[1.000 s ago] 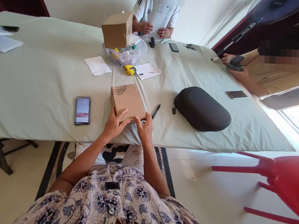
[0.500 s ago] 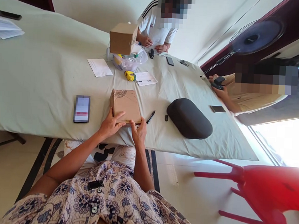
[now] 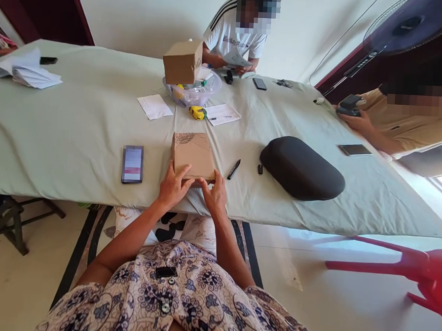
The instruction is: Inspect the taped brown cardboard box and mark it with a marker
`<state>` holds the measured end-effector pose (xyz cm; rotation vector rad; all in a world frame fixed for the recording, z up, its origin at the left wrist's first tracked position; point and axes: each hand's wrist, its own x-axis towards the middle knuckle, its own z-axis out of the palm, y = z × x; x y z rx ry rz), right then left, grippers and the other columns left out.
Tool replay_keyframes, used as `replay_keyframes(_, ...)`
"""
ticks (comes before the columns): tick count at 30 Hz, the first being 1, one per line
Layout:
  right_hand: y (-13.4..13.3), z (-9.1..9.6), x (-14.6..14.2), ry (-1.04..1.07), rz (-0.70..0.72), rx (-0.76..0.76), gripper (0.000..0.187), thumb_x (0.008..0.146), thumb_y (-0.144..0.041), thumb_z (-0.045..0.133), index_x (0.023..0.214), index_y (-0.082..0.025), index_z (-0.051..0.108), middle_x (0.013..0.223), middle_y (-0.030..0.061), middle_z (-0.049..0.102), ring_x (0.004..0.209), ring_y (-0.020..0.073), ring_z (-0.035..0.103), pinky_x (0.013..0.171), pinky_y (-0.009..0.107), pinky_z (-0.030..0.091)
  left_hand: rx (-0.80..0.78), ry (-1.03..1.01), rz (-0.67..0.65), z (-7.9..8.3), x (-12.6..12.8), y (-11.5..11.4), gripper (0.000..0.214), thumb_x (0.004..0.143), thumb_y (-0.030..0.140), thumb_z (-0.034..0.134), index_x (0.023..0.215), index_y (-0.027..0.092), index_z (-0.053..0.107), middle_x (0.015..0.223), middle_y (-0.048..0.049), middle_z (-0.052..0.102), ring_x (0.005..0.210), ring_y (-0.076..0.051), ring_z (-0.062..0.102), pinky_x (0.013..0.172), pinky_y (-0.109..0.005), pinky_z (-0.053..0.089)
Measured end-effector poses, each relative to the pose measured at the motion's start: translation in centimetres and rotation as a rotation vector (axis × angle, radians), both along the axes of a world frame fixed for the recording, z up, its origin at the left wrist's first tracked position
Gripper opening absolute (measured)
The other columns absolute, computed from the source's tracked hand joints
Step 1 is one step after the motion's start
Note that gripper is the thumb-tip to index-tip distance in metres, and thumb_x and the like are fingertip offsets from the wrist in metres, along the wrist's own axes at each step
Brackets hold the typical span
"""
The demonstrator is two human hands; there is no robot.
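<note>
A flat brown cardboard box [image 3: 192,153] with a dark scribble on its lid lies on the table near my edge. My left hand [image 3: 172,187] rests on its near left corner, fingers spread over the lid. My right hand [image 3: 215,197] pinches the near right corner with fingers curled against the box's side. A phone [image 3: 132,164] lies to the left of the box. A black pen [image 3: 234,169] and its cap [image 3: 260,169] lie to the right.
A black oval case [image 3: 302,168] sits on the pale green cloth [image 3: 67,132]. Farther back are a clear bowl [image 3: 193,92] with a cardboard box [image 3: 182,61] on it, a yellow tape measure [image 3: 197,113] and papers. Two other people sit at the far and right sides. A red chair [image 3: 423,267] stands to my right.
The camera view shifted; my hands stay on the near edge of the flat box, which has hardly moved. The person at the far end has lifted a paper.
</note>
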<state>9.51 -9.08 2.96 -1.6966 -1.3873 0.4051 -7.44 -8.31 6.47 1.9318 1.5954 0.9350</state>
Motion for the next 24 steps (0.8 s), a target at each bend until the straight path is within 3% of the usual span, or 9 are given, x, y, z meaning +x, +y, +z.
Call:
replay_keyframes(5, 0.1, -0.8, 1.6, 0.197, 0.077, 0.028, 0.063, 0.09, -0.066, 0.051, 0.132, -0.021, 0.064, 0.107, 0.0109, 0.072, 0.093, 0.0239, 0.068, 0.092, 0.048, 0.056, 0.057, -0.002, 0.009, -0.9, -0.4, 0.0, 0.048, 0.094, 0.042, 0.064, 0.141, 0.032, 0.062, 0.155, -0.0147, 0.046, 0.138, -0.036, 0.055, 0.108, -0.056, 0.054)
replay_keyframes(10, 0.4, -1.2, 2.2, 0.51, 0.153, -0.003, 0.056, 0.085, -0.064, 0.06, 0.12, -0.02, 0.069, 0.096, 0.0062, 0.073, 0.087, 0.0203, 0.067, 0.087, 0.041, 0.057, 0.094, -0.022, 0.005, -1.3, -0.9, -0.1, 0.046, 0.096, 0.045, 0.059, 0.141, 0.034, 0.063, 0.156, -0.0119, 0.047, 0.138, -0.033, 0.055, 0.112, -0.053, 0.052)
replay_keyframes(14, 0.9, -1.6, 2.9, 0.649, 0.242, -0.058, 0.057, 0.081, -0.065, 0.065, 0.117, -0.022, 0.068, 0.1, 0.0063, 0.073, 0.09, 0.0201, 0.068, 0.087, 0.04, 0.058, 0.101, -0.028, 0.008, -1.1, -1.1, -0.2, 0.047, 0.097, 0.05, 0.057, 0.14, 0.034, 0.064, 0.156, -0.01, 0.05, 0.14, -0.032, 0.055, 0.115, -0.051, 0.05)
replay_keyframes(20, 1.0, -2.6, 3.9, 0.567, 0.321, -0.028, 0.057, 0.082, -0.064, 0.067, 0.124, -0.026, 0.07, 0.129, 0.0112, 0.069, 0.121, 0.0266, 0.065, 0.094, 0.045, 0.059, 0.093, -0.113, 0.03, -0.7, -1.7, -0.4, 0.048, 0.098, 0.058, 0.052, 0.132, 0.029, 0.07, 0.15, -0.01, 0.058, 0.141, -0.029, 0.055, 0.119, -0.047, 0.046)
replay_keyframes(24, 0.7, -1.7, 3.7, 0.474, 0.292, 0.101, 0.051, 0.09, -0.063, 0.06, 0.125, -0.028, 0.072, 0.127, 0.0101, 0.069, 0.123, 0.025, 0.064, 0.106, 0.048, 0.055, 0.04, -0.286, -0.004, -1.2, -2.1, -0.2, 0.053, 0.095, 0.062, 0.055, 0.132, 0.025, 0.067, 0.14, -0.0109, 0.066, 0.135, -0.026, 0.06, 0.119, -0.045, 0.045)
